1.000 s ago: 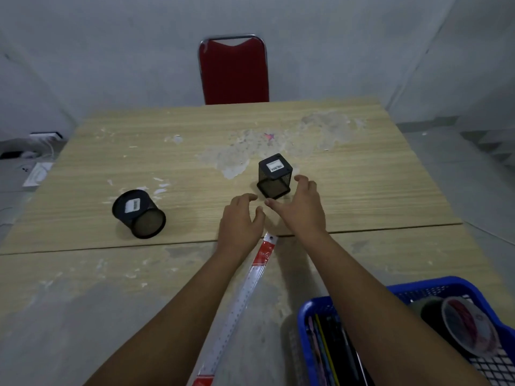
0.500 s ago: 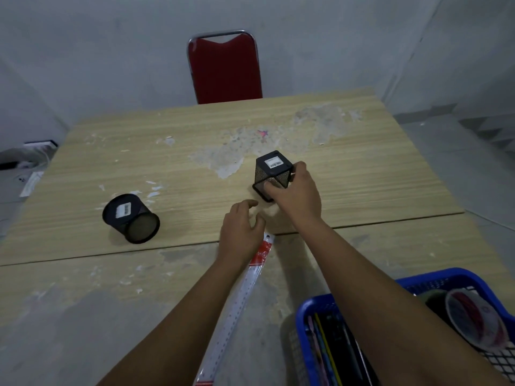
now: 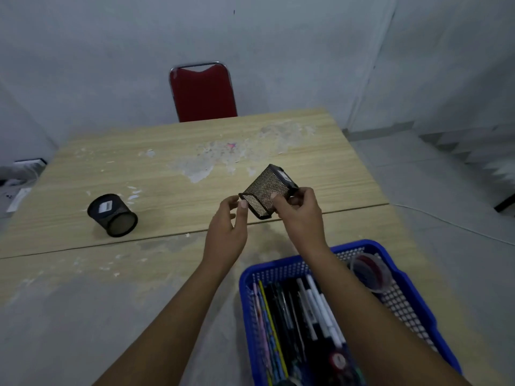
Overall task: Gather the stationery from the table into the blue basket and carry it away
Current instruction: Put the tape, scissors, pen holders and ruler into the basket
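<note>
My right hand point(image 3: 299, 215) grips a black square mesh pen holder point(image 3: 264, 190) and holds it tilted above the table, open end toward me. Just left of it, my left hand point(image 3: 227, 227) hovers with loosely curled fingers, its thumb at the holder's open rim. A round black mesh pen holder point(image 3: 113, 215) lies on its side at the table's left. The blue basket point(image 3: 246, 291) stands at the near right under my right forearm. It holds several pens and pencils point(image 3: 306, 310) and a clear tub with a red roll point(image 3: 367, 271).
The wooden table point(image 3: 167, 176) has worn, peeling patches and a seam running across its width. A red chair point(image 3: 203, 93) stands at the far edge against the grey wall. A cable and socket lie on the floor at far left.
My right hand has closed round the square holder, lifted it off the table and tipped it toward me. My left hand rose to its open end. The ruler is out of sight.
</note>
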